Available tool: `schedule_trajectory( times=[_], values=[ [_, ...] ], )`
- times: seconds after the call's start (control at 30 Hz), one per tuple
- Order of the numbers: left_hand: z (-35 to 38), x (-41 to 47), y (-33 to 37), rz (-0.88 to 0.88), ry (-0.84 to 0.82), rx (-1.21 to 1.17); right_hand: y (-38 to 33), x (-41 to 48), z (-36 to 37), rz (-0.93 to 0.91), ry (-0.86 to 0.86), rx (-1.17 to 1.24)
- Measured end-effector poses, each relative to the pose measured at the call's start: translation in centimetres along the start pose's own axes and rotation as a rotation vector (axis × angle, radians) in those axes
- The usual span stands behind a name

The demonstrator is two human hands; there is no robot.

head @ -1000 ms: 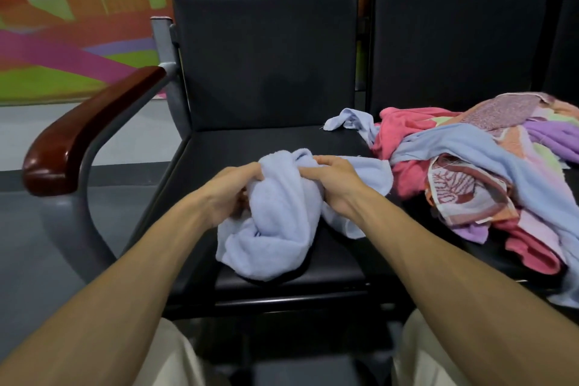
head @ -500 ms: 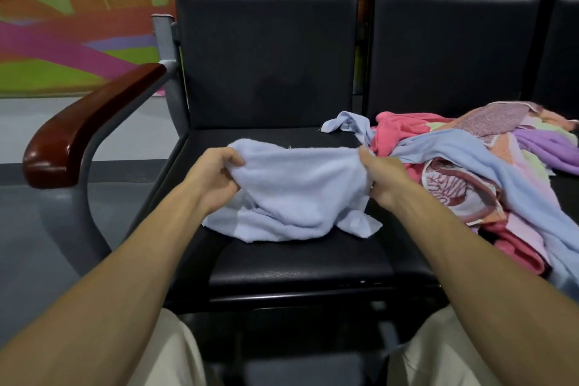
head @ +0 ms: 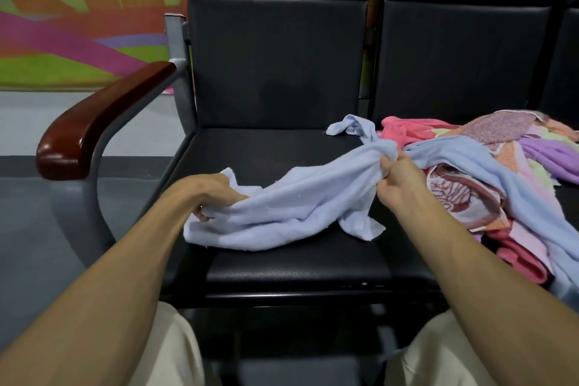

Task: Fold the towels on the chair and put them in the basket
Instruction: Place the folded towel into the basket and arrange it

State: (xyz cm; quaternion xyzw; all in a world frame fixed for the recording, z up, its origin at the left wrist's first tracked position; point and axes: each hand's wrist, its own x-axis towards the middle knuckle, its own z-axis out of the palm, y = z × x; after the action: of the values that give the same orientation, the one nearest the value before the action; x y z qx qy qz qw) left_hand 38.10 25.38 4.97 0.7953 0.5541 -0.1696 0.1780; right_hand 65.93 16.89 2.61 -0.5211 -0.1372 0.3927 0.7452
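— Where's the light blue towel (head: 297,207)?
— Draped over the black chair seat (head: 282,263). Left hand (head: 206,194) fingers clench one end, right hand (head: 398,185) grips the other, beside the towel pile (head: 501,172)

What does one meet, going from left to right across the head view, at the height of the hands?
wooden armrest → left hand → light blue towel → right hand → pile of coloured towels

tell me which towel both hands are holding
The pale blue towel stretched across the left seat: the left hand grips one end, the right hand the other. The other towels lie heaped on the right seat.
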Motion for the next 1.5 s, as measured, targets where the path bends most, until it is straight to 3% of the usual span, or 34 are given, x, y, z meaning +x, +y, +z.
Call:
schedule_trajectory(
  times=[0.1, 0.2, 0.27, 0.33, 0.4, 0.47, 0.53, 0.63, 0.73, 0.87, 1.0, 1.1, 1.3, 1.5],
  values=[
    [0.0, 0.6, -0.6, 0.114, 0.066, -0.326, 0.0, -0.5, -0.1, -0.16, 0.071, -0.111],
    [0.9, 1.2, 0.0, 0.335, 0.332, -0.817, 0.5, -0.2, 0.2, -0.325, 0.136, -0.55],
    [1.0, 1.6, 0.5, 0.372, 0.505, -0.986, 0.9, -0.4, 0.1, -0.297, 0.17, -0.732],
    [0.8, 1.5, 0.8, 0.316, 0.733, -1.033, 0.7, -0.6, -0.1, -0.162, 0.157, -0.642],
    [0.4, 1.4, 0.6, 0.191, 0.927, -1.077, 0.2, -0.5, 0.3, -0.023, 0.119, -0.357],
    [0.0, 1.2, 0.5, 0.103, 1.013, -1.184, -0.6, -0.5, 0.7, 0.032, 0.086, -0.138],
    [-0.4, 1.2, 0.9, 0.071, 0.932, -1.433, -0.9, -0.7, 0.8, 0.061, 0.013, -0.044],
    [-0.6, 1.6, 1.1, 0.063, 0.559, -1.839, -0.8, -1.7, 0.5, 0.112, -0.08, 0.139],
    [0.0, 2.3, 0.3, 0.063, 0.306, -1.905, -0.9, -1.9, 0.4, 0.113, -0.082, 0.222],
    [-0.1, 2.7, -0.9, 0.087, 0.226, -2.074, -1.0, -2.4, 0.7, 0.116, -0.108, 0.313],
    [0.2, 2.1, -0.7, 0.009, 0.562, -1.92, -1.2, -2.8, 0.9, 0.062, -0.067, 0.291],
    [0.0, 0.8, -0.9, 0.063, 0.692, -1.684, -1.6, -3.9, 1.4, 0.039, -0.048, 0.246],
    [-4.2, -4.2, -2.5, 0.24, 0.768, -1.649, -6.5, -6.9, 3.9, -0.077, 0.075, 0.198],
    [-9.5, -10.8, -4.3, 0.361, 0.793, -1.416, -12.2, -11.1, 5.7, -0.368, 0.026, 0.041]
  ],
)
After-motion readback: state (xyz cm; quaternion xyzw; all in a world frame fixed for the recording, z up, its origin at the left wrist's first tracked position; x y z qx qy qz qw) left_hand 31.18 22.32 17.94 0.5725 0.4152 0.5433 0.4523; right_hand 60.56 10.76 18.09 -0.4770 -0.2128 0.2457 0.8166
